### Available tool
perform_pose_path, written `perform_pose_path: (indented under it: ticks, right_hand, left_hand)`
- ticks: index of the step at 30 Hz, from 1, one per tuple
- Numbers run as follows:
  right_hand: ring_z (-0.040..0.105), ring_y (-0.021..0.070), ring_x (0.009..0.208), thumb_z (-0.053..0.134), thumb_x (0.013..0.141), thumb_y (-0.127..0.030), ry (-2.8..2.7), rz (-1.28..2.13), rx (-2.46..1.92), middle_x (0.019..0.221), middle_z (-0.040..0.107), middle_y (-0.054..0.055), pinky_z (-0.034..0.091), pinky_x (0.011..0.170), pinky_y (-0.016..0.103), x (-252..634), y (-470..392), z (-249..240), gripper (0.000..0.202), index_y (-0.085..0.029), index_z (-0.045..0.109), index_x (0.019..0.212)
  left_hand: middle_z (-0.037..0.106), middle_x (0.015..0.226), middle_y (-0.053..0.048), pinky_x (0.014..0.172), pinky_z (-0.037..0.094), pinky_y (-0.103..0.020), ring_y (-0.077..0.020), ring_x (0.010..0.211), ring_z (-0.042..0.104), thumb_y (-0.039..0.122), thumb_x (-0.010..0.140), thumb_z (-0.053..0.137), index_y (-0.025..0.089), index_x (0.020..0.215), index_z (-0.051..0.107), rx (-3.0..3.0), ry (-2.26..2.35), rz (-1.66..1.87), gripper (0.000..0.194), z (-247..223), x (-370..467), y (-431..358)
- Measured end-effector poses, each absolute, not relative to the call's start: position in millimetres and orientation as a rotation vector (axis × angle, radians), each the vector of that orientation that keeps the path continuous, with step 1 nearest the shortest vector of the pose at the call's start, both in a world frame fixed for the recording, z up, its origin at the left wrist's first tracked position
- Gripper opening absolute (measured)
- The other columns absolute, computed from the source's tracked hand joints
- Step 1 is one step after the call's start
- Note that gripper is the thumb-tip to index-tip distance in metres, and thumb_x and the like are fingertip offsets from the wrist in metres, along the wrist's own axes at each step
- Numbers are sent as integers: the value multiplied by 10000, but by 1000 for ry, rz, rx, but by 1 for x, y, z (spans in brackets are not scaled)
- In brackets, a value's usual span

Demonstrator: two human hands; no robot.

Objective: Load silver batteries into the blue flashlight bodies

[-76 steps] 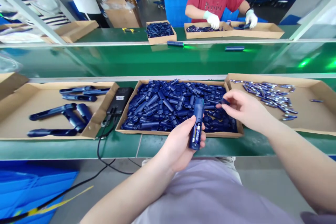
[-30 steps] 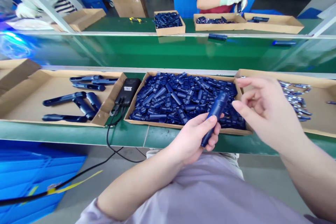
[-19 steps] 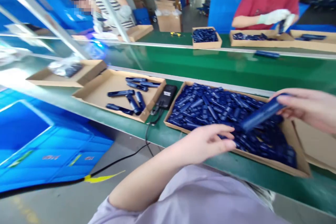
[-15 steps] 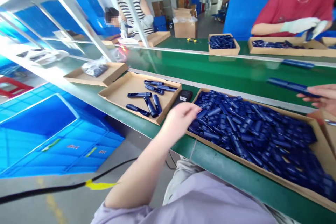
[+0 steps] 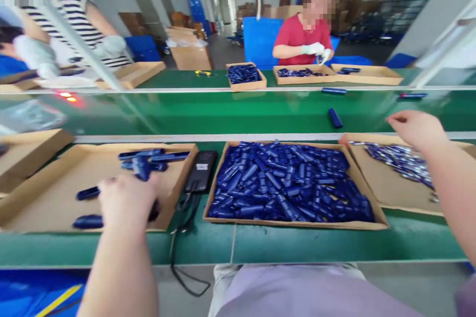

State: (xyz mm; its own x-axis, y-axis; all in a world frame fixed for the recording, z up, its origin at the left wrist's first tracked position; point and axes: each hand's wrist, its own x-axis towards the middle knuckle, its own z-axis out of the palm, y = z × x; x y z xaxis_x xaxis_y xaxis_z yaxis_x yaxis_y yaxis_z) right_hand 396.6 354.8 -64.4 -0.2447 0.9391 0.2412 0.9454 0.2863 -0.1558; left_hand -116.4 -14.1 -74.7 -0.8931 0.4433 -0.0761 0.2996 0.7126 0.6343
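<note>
My left hand, slightly blurred, reaches into the left cardboard tray. Its fingers are closed around a dark blue plastic casing that sticks up past them; the fingertips are hidden. Around it lie several more blue casings. Over the far edge of the right cardboard tray, near the green belt, my right hand has its fingers pinched together, with nothing visible in them. Beneath it, small blue and silver parts are heaped. A blue tube rests on the belt, left of that hand.
Between my hands stands a cardboard tray heaped with blue plastic pieces. A black device with a cable lies left of it. Across the green belt, a person in red works with gloved hands beside trays. A striped-shirted person stands far left.
The view has swung right. My left hand has gone from the heaped tray's edge into the left tray and grips a casing. My right hand has let go of the blue tube it held.
</note>
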Motion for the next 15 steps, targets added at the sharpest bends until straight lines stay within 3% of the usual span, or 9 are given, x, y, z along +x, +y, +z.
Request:
perform_pose_path:
  ticks: [2, 5, 7, 9, 15]
  right_hand:
    - [631, 203, 706, 502, 902, -392, -2369, 48, -1724, 819, 706, 115, 431, 625, 316, 429, 333, -78, 336, -164, 742, 841]
    - [623, 171, 758, 566, 894, -389, -2526, 129, -1613, 897, 707, 67, 463, 692, 285, 445, 316, -110, 247, -200, 714, 832]
    - [610, 170, 821, 572, 910, -385, -2543, 94, -1583, 962, 683, 87, 476, 745, 301, 435, 320, -131, 243, -173, 683, 869]
    - [600, 174, 874, 584, 915, -333, -2511, 40, -1609, 979, 651, 105, 481, 799, 328, 420, 332, -147, 219, -128, 644, 873]
    - [603, 224, 952, 606, 841, -168, -2507, 128, -1571, 933, 644, 125, 463, 904, 390, 398, 346, -141, 87, -105, 604, 782]
  left_hand:
    - [544, 658, -14, 616, 468, -284, -242, 789, 598, 261, 824, 620, 188, 759, 429, 580, 2643, 1158, 214, -66, -105, -7]
    - [529, 626, 24, 491, 384, -181, -113, 558, 486, 238, 821, 646, 176, 866, 549, 748, 2121, 1460, 124, -59, -56, 13]
    - [543, 687, 19, 453, 355, -167, -88, 528, 446, 277, 847, 625, 190, 1022, 586, 736, 1666, 1512, 199, -61, -6, 30]
    - [534, 700, -10, 439, 371, -189, -94, 514, 433, 438, 919, 513, 163, 1110, 601, 592, 1381, 1409, 346, -66, 48, 46]
    - [576, 836, -49, 622, 521, -235, -116, 669, 569, 324, 930, 525, 151, 1135, 596, 156, 925, 1291, 277, -87, 158, 64]
